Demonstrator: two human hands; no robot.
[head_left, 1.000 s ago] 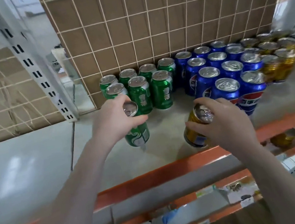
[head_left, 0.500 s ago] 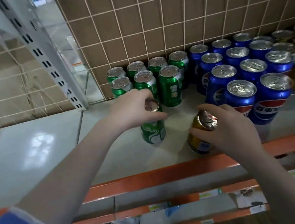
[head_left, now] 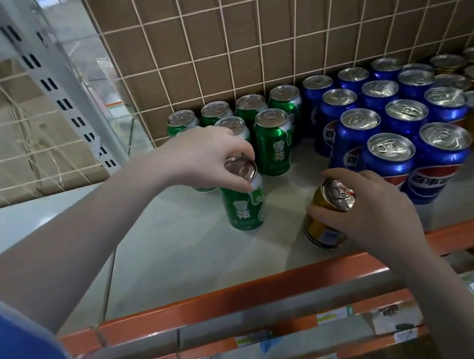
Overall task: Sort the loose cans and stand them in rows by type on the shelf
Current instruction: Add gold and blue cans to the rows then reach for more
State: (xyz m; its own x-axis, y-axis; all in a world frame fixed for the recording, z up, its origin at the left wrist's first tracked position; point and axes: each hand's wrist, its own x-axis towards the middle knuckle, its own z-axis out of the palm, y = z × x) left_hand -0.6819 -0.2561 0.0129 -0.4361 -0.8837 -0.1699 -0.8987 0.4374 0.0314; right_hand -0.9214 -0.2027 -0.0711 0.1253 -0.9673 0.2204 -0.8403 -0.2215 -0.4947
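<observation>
- Head view: my left hand [head_left: 204, 156] pinches the green can [head_left: 244, 198] by its rim, upright on the shelf [head_left: 179, 252].
- My right hand [head_left: 375, 215] grips the tilted gold can [head_left: 324, 224]; smooth, rigid, probably slippery, so I'd hold the sides.

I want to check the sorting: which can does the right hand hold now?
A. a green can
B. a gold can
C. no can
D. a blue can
B: the right hand grips a tilted gold can near the shelf's front edge, while the left hand holds the green can.
</observation>
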